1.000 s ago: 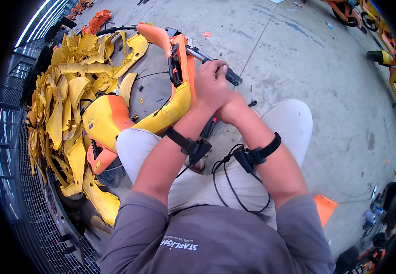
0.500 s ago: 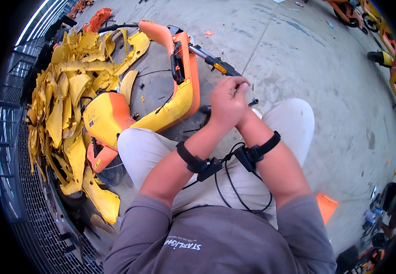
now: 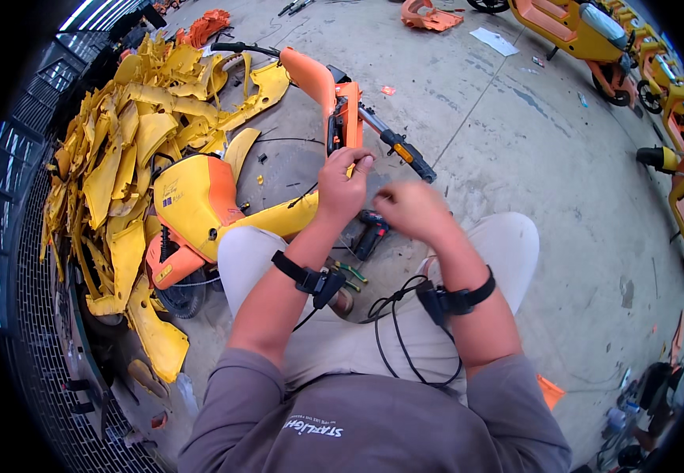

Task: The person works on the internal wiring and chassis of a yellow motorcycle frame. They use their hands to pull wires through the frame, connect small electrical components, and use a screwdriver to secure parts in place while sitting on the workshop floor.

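My left hand [image 3: 343, 185] is raised in front of the scooter's orange front panel, thumb and fingers pinched together. Whatever may be between the fingertips is too small to make out. To its right and slightly lower, my right hand [image 3: 413, 209] is smeared by motion, its fingers seemingly curled. A small gap separates the two hands. Below them on the floor lie a dark cordless drill [image 3: 372, 235] and pliers [image 3: 351, 273] with green handles. The yellow and orange electric scooter [image 3: 192, 197] lies on its side ahead and to the left, its handlebar [image 3: 405, 154] pointing right.
A large heap of yellow plastic panels [image 3: 113, 165] rises at the left. Several scooters [image 3: 570, 31] stand along the far right. An orange shell part [image 3: 430, 16] and a white sheet [image 3: 494, 41] lie farther off. Black cables [image 3: 397, 347] hang between my wrist straps.
My hands were together and have come apart, the left moving left and the right moving lower. The view has shifted, showing more floor, the drill and the pliers.
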### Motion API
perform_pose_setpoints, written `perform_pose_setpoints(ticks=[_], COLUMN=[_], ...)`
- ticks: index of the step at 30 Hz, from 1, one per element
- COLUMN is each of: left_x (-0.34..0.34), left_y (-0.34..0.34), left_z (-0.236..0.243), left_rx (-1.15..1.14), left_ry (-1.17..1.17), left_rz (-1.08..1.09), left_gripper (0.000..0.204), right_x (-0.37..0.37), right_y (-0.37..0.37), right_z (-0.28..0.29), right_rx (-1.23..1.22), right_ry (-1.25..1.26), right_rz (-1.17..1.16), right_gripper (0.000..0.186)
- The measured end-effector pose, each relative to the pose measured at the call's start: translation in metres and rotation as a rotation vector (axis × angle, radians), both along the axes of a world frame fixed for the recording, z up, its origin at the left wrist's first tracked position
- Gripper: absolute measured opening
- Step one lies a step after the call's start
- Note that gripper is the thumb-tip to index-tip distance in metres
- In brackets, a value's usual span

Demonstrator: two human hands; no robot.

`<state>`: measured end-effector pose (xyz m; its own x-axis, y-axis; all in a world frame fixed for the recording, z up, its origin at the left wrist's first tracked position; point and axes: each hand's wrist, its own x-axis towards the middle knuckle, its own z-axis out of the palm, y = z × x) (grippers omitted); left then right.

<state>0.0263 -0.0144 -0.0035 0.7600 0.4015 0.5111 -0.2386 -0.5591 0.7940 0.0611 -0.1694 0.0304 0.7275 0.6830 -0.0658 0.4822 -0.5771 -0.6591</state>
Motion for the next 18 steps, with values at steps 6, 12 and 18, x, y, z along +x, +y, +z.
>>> perform_pose_setpoints(ticks=[6, 12, 18], left_x=[-0.019, -0.029, -0.027], left_y=[0.009, 0.016, 0.058], left_z=[-0.001, -0.001, -0.007], left_rx=[-0.064, -0.615, -0.955], left_ry=[0.19, 0.149, 0.091], left_rz=[-0.089, -0.235, -0.356], left_gripper=[0.009, 0.012, 0.014], right_x=[0.043, 0.084, 0.115], right_y=[-0.045, -0.052, -0.033], right_z=[0.007, -0.018, -0.014], right_rx=[0.147, 0.273, 0.731], right_ry=[-0.148, -0.287, 0.983], right_rz=[-0.605, -0.812, -0.146], right_gripper=[0.032, 0.06, 0.048])
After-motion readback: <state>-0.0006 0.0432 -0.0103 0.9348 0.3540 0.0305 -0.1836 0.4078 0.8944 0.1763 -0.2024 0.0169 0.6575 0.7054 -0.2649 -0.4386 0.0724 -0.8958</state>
